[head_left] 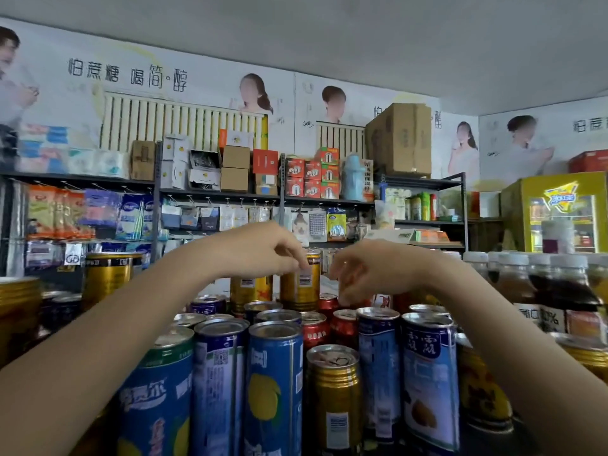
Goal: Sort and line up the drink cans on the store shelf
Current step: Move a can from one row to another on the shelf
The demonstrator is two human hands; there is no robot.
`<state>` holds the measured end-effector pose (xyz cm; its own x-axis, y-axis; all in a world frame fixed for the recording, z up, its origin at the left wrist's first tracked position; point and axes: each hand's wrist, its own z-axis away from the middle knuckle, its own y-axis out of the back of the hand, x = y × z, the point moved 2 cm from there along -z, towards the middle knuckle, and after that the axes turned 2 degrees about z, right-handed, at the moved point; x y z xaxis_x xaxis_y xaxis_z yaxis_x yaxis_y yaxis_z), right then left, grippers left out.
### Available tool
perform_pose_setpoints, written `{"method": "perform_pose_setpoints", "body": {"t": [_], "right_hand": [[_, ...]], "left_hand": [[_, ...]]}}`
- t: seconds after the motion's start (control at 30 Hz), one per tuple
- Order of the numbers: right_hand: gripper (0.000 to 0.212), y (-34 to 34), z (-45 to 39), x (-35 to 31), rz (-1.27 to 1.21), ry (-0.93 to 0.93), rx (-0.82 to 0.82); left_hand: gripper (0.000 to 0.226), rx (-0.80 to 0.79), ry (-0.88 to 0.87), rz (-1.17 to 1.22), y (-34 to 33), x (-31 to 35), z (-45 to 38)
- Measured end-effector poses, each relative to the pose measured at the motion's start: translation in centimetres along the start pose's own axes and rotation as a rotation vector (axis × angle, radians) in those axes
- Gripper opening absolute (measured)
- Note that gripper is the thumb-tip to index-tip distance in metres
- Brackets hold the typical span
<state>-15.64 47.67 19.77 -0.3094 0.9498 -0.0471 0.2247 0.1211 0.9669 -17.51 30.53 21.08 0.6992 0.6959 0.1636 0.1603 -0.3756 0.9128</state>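
Many drink cans stand packed on the shelf in front of me. Tall blue cans (274,386) and a pale blue can (429,373) fill the front, with a short gold can (335,396) between them. Red cans (314,329) sit in the middle rows. At the back stands a tall gold can (301,284); my left hand (263,250) reaches over the rows and pinches its upper rim with the fingertips. My right hand (365,269) hovers just right of that can, its fingers loosely curled downward with nothing visibly in them.
Another gold can (250,289) stands left of the held one, and larger gold cans (107,278) rise at the far left. Capped bottles of dark drink (559,291) crowd the right. Behind are racks of packaged goods (210,179) and a yellow fridge (559,215).
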Motion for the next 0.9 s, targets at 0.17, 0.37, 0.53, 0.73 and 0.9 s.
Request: {"method": "perform_pose_setpoints", "body": {"t": [0.17,0.37,0.53,0.73,0.9], "right_hand": [[0.029,-1.0,-1.2,-2.7,-0.138,0.265,0.209],[0.023,-2.6,-2.0,-4.3,-0.294,0.441,0.024],[0.027,-2.9,-2.1,-4.5,-0.212,0.376,-0.150],[0.033,-4.1,-0.5,-3.8,-0.373,0.356,-0.139],[0.014,-4.1,1.0,-3.7,-0.378,0.297,0.160]], "left_hand": [[0.022,0.090,0.058,-0.012,0.5,-2.3,3.0],[0.019,0.012,0.165,-0.031,1.2,-4.5,7.2],[0.021,-0.042,0.191,-0.020,0.8,-4.3,8.4],[0.021,0.048,0.088,0.003,-1.2,-2.5,9.0],[0.024,-0.017,0.115,0.003,-1.4,-2.5,9.3]]}}
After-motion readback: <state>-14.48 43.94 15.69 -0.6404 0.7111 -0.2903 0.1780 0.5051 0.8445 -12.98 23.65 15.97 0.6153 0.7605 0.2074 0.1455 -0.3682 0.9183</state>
